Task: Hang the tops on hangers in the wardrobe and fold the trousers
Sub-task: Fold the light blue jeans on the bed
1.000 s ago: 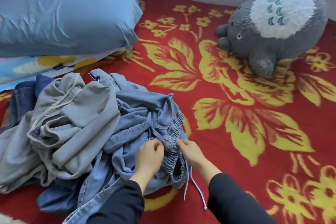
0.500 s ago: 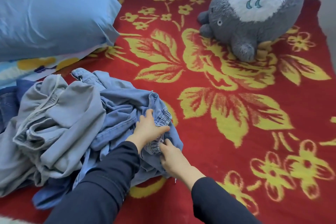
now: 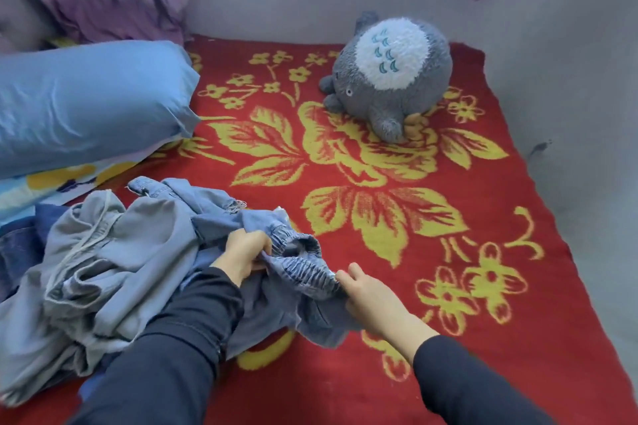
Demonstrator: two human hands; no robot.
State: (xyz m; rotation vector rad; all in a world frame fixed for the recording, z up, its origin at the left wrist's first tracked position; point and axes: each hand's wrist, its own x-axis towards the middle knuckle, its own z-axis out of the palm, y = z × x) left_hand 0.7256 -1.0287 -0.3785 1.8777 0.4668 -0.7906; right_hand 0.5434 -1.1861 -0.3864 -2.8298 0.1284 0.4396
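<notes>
Denim trousers (image 3: 301,273) lie on the blanket (image 3: 490,373), waistband gripped by left hand (image 3: 243,257) and right hand (image 3: 371,298).

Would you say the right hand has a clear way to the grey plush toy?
Probably yes: only bare red blanket lies between the right hand and the plush toy, though it pinches the waistband of the denim trousers and must let go first.

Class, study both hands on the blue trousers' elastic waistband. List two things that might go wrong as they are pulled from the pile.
1. The blue trousers lie tangled with the grey garment; pulling may drag it along.
2. The right hand seems to pinch only the end of the waistband while the left hand grips a bunch, so the grip may slip.
</notes>
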